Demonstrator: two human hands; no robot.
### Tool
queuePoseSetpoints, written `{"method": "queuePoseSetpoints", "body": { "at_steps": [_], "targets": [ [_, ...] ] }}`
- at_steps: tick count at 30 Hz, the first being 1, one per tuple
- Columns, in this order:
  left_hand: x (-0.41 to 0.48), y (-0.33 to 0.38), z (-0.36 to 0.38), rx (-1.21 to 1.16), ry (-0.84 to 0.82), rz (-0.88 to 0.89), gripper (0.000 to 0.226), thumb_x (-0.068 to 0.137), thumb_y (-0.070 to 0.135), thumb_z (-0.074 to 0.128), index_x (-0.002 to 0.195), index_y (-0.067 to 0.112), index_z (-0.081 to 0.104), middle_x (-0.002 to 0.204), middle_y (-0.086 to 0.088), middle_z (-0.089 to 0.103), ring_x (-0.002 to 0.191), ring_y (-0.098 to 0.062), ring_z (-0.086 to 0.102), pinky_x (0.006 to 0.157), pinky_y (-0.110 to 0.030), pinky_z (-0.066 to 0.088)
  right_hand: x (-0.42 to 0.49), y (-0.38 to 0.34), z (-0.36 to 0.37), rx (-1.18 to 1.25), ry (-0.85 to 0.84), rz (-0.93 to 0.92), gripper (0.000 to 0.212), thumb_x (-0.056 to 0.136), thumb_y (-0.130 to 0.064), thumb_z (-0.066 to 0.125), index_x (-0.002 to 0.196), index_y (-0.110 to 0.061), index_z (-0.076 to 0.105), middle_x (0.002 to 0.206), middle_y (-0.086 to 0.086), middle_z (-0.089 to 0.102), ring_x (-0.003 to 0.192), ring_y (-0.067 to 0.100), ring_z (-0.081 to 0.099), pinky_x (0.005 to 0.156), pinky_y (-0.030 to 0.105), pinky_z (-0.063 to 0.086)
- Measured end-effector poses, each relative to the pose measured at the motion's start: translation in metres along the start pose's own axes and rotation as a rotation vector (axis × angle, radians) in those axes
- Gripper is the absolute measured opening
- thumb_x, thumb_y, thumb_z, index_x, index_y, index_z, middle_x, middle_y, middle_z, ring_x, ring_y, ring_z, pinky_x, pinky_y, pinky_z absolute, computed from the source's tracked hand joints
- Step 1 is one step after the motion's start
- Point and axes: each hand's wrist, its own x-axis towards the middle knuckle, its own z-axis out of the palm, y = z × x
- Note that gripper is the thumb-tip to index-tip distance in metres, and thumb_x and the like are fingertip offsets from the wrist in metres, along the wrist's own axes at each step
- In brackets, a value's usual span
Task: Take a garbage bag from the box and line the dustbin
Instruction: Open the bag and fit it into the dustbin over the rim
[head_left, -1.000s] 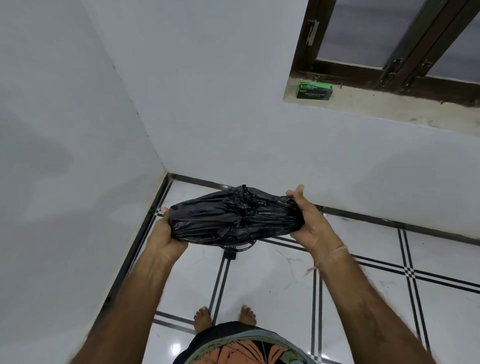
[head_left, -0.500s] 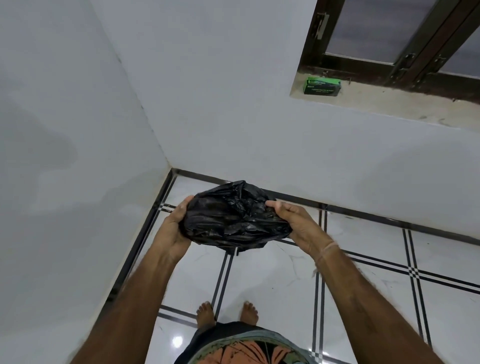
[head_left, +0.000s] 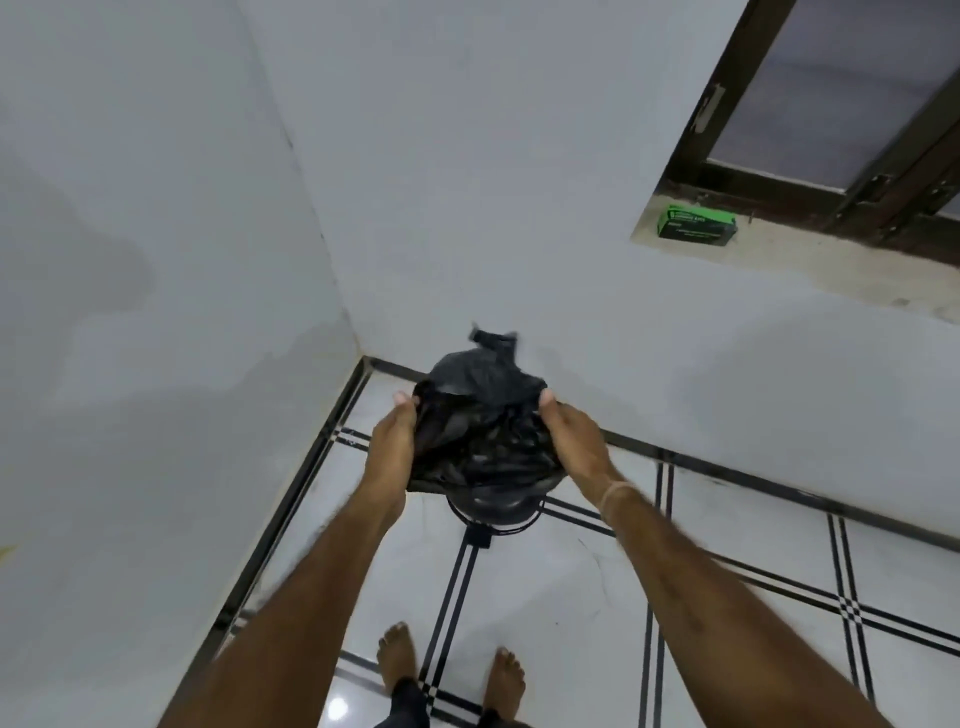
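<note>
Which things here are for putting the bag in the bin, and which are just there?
For the job:
black garbage bag, held by left hand and right hand
dustbin under it
green box on the sill

Just there:
window

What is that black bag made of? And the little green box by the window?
The black bag looks like thin, glossy plastic film: it crumples into shiny creases between the hands. The green box on the sill looks like printed cardboard, with flat faces and sharp edges, though it is too small to be sure.
</note>
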Motion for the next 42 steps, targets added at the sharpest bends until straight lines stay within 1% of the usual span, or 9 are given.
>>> {"method": "queuePoseSetpoints", "body": {
  "at_steps": [4, 6, 9, 12, 15, 22, 27, 31, 42],
  "targets": [
    [0.016, 0.024, -0.021, -0.081, -0.025, 0.237, 0.059, 0.101, 0.070, 0.032, 0.134, 0.035, 0.066, 0.133, 0.007, 0.071, 0.125, -0.014, 0.065, 0.108, -0.040, 0.050, 0.003, -0.044, -0.019, 0.215, 0.315, -0.312, 0.052, 0.106, -0.053, 0.041, 0.134, -0.018, 0.066, 0.124, -0.008, 0.067, 0.112, -0.013, 0.056, 0.103, 0.016, 0.043],
    [0.025, 0.023, -0.026, -0.017, -0.050, 0.260, 0.059, 0.100, 0.071, 0.035, 0.139, 0.036, 0.062, 0.138, 0.008, 0.067, 0.128, -0.012, 0.062, 0.110, -0.039, 0.048, 0.011, -0.044, -0.007, 0.025, 0.308, -0.339, 0.045, 0.107, -0.051, 0.040, 0.131, -0.025, 0.066, 0.114, -0.008, 0.065, 0.111, -0.002, 0.061, 0.095, 0.019, 0.047],
    [0.039, 0.009, -0.033, -0.002, 0.003, 0.124, 0.042, 0.104, 0.062, 0.040, 0.123, 0.038, 0.069, 0.121, 0.013, 0.071, 0.120, -0.014, 0.066, 0.106, -0.038, 0.051, 0.017, -0.011, 0.023, -0.056, 0.086, -0.007, 0.058, 0.097, -0.072, 0.038, 0.107, -0.026, 0.072, 0.109, -0.007, 0.072, 0.111, 0.021, 0.067, 0.098, 0.040, 0.051],
    [0.052, 0.017, -0.049, -0.024, -0.021, 0.048, 0.046, 0.105, 0.061, 0.037, 0.116, 0.033, 0.072, 0.115, 0.007, 0.075, 0.112, -0.016, 0.070, 0.095, -0.035, 0.055, 0.019, -0.020, 0.030, 0.256, 0.111, 0.072, 0.062, 0.091, -0.080, 0.042, 0.099, -0.030, 0.078, 0.106, -0.011, 0.077, 0.107, 0.012, 0.071, 0.104, 0.038, 0.053],
    [0.060, 0.033, -0.057, -0.019, -0.120, 0.171, 0.061, 0.104, 0.065, 0.031, 0.126, 0.022, 0.069, 0.123, 0.000, 0.076, 0.117, -0.018, 0.070, 0.098, -0.037, 0.055, 0.021, -0.041, 0.026, 0.404, 0.114, 0.041, 0.060, 0.095, -0.072, 0.045, 0.108, -0.026, 0.080, 0.106, -0.006, 0.080, 0.101, 0.010, 0.075, 0.101, 0.036, 0.056],
    [0.067, 0.051, -0.060, 0.001, -0.176, 0.285, 0.056, 0.103, 0.067, 0.029, 0.131, 0.035, 0.065, 0.132, 0.008, 0.071, 0.126, -0.010, 0.064, 0.108, -0.036, 0.050, 0.021, -0.056, 0.040, 0.471, 0.148, -0.052, 0.061, 0.097, -0.072, 0.043, 0.115, -0.025, 0.077, 0.114, 0.000, 0.079, 0.111, 0.017, 0.073, 0.106, 0.043, 0.053],
    [0.078, 0.051, -0.065, 0.000, -0.158, 0.247, 0.085, 0.084, 0.088, 0.036, 0.147, 0.034, 0.052, 0.148, 0.007, 0.058, 0.139, -0.014, 0.052, 0.120, -0.046, 0.038, 0.030, -0.055, 0.045, 0.465, 0.142, -0.048, 0.067, 0.088, -0.083, 0.043, 0.118, -0.032, 0.076, 0.119, -0.004, 0.077, 0.118, 0.016, 0.070, 0.110, 0.045, 0.050],
    [0.094, 0.054, -0.065, -0.009, -0.144, 0.239, 0.105, 0.068, 0.100, 0.040, 0.150, 0.036, 0.048, 0.153, 0.006, 0.054, 0.143, -0.016, 0.048, 0.122, -0.048, 0.035, 0.046, -0.057, 0.045, 0.480, 0.135, -0.053, 0.051, 0.096, -0.074, 0.042, 0.110, -0.040, 0.077, 0.116, -0.008, 0.078, 0.115, 0.012, 0.070, 0.111, 0.044, 0.049],
    [0.140, 0.046, -0.022, 0.080, -0.143, 0.126, 0.081, 0.089, 0.083, 0.029, 0.152, 0.036, 0.046, 0.151, 0.010, 0.053, 0.141, -0.012, 0.048, 0.118, -0.038, 0.039, 0.113, -0.018, 0.041, 0.523, 0.158, -0.001, 0.035, 0.095, -0.073, 0.048, 0.117, -0.055, 0.068, 0.132, -0.015, 0.069, 0.128, 0.005, 0.061, 0.114, 0.041, 0.046]
  ]
}}
